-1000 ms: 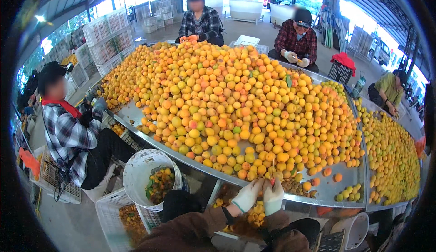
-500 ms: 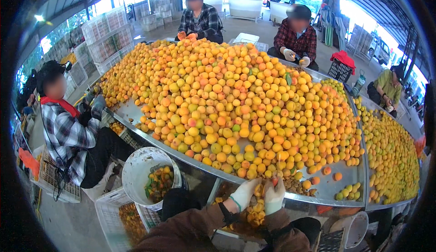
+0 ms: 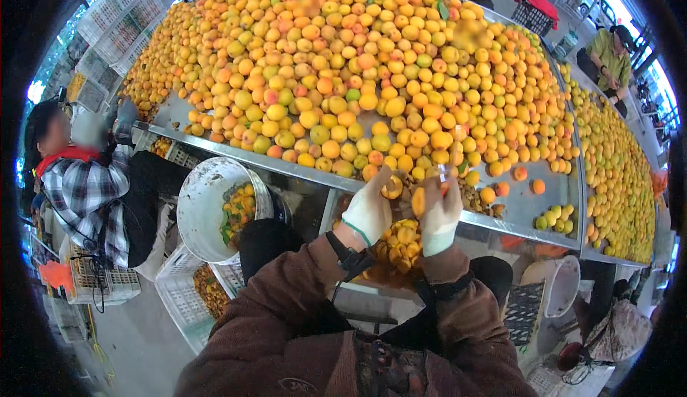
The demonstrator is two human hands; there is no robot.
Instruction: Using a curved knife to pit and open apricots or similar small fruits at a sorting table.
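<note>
Left hand and right hand had just parted — left fingers pinching an opened fruit half, right fingers closed round a knife beside another half — so this cut seemed complete.

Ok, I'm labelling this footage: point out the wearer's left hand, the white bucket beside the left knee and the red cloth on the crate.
Left hand (image 3: pixel 368 212): head view, back of glove.
White bucket (image 3: pixel 203 209): head view, inner wall.
Red cloth (image 3: pixel 537 6): head view, its middle.
</note>
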